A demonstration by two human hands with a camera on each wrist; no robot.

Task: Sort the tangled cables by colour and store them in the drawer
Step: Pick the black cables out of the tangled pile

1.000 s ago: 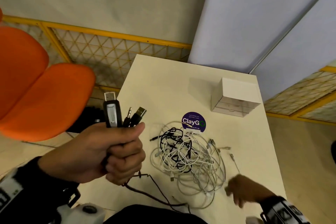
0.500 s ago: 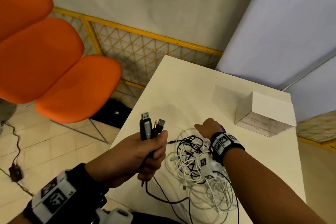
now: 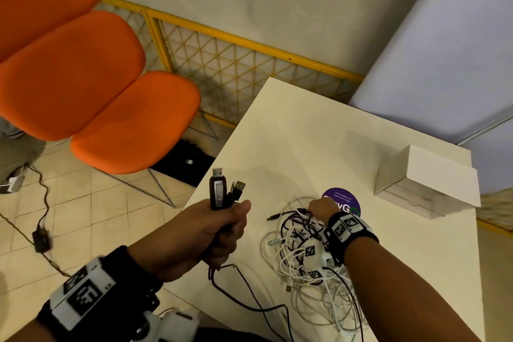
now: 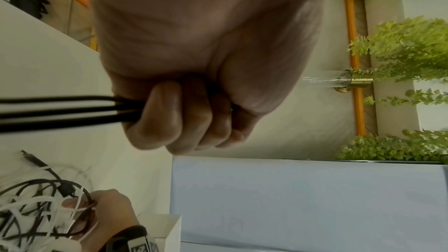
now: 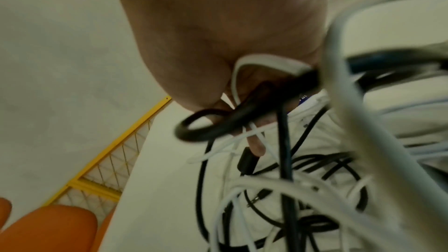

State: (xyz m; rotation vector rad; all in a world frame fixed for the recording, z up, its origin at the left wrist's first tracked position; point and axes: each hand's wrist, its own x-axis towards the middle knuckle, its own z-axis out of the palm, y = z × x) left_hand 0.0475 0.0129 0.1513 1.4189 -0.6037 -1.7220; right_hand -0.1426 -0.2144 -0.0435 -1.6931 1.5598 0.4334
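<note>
Black cable ends (image 3: 226, 193) are being kept upright and clear in the clenched left hand (image 3: 205, 233) while, at the tangle's (image 3: 305, 264) far edge on the worktop (image 3: 305, 133), another black loop (image 5: 206, 125) is being pinched by the right hand (image 3: 320, 208), drawer box (image 3: 427, 183) untouched far right.

Downward head view; close wrist views.
</note>
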